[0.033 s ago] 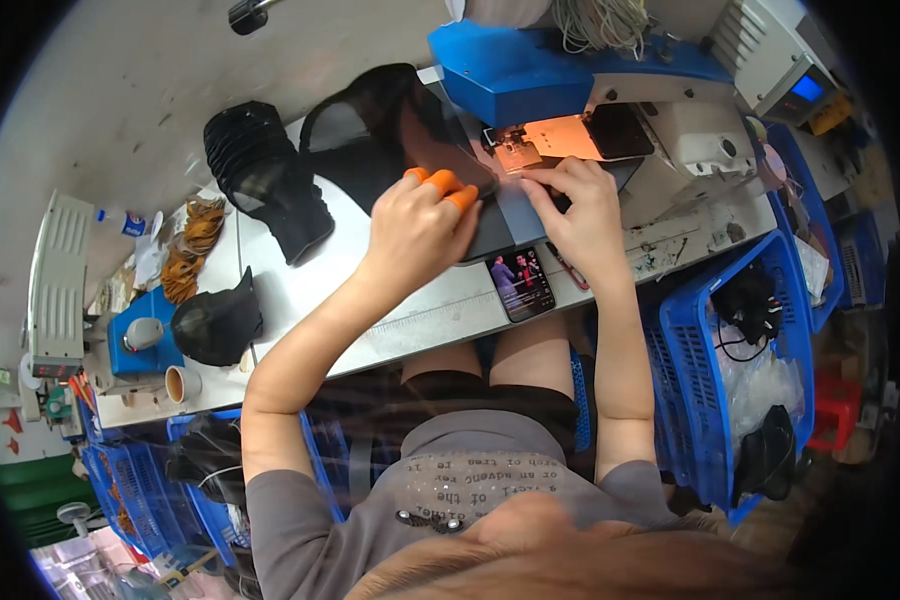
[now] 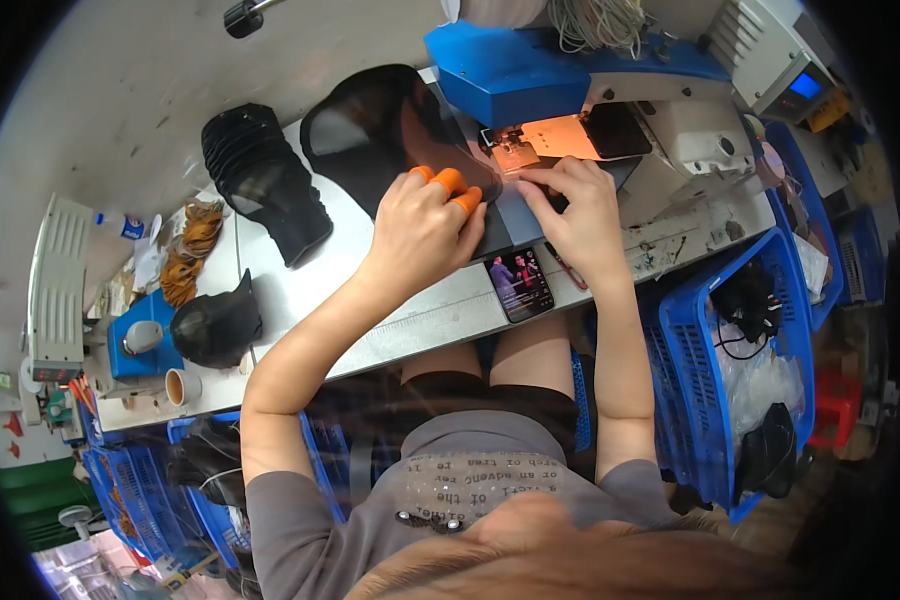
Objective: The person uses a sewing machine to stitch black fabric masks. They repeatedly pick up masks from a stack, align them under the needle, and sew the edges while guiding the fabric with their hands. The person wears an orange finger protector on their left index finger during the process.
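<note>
Three orange covers [image 2: 449,182]: on the left hand [image 2: 422,228]; its fingers are bent and rest on the black cloth; whether they clamp it, I cannot tell;
Right hand [image 2: 582,215]: thumb and forefinger nearly together at the near side of the lit plate [image 2: 560,137]; anything between them is too small to tell;
Black cloth [image 2: 355,125]: under the left fingers, spreading beyond them over the desk [image 2: 420,325]; its right edge is near the right fingertips;
Cloth's shift: its edge and the left fingers sit very slightly farther right than a moment ago; probably a small nudge toward the sewing machine [image 2: 510,75], with the work little advanced;
Cloth's direction: broad rounded end points far left, away from the fingers; long axis slants from there, under the left fingers, toward the right ones
</note>
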Demonstrator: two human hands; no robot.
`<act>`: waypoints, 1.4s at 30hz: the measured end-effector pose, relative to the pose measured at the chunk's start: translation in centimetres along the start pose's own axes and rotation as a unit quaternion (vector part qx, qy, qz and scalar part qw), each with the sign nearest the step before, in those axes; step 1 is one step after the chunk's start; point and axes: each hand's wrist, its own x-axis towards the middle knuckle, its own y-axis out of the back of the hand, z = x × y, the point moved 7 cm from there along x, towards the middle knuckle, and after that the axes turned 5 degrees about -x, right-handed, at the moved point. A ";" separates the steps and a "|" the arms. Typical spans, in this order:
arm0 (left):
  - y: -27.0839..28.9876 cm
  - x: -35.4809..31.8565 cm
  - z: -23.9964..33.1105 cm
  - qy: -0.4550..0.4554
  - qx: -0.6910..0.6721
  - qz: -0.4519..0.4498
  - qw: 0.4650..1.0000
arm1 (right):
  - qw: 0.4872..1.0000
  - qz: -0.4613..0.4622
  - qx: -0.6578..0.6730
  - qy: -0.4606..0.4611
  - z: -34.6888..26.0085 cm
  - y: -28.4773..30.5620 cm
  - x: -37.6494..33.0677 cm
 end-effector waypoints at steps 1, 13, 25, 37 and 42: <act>-0.5 0.4 0.2 0.006 -0.019 -0.058 0.998 | 1.000 -0.009 -0.012 -0.005 0.0 0.1 0.0; -1.7 0.9 -1.3 -0.020 -0.019 -0.099 0.995 | 0.994 -0.027 -0.091 -0.055 1.0 -2.1 1.9; -2.7 1.7 -2.6 0.001 0.006 -0.143 0.990 | 0.993 -0.041 -0.081 -0.081 1.5 -2.9 2.3; -2.5 1.9 -2.9 -0.031 0.041 -0.142 0.989 | 0.996 -0.040 -0.041 -0.062 1.6 -2.2 2.2; -2.7 1.9 -5.3 -0.029 -0.043 -0.171 0.984 | 0.988 -0.046 0.063 -0.134 2.9 -0.3 1.8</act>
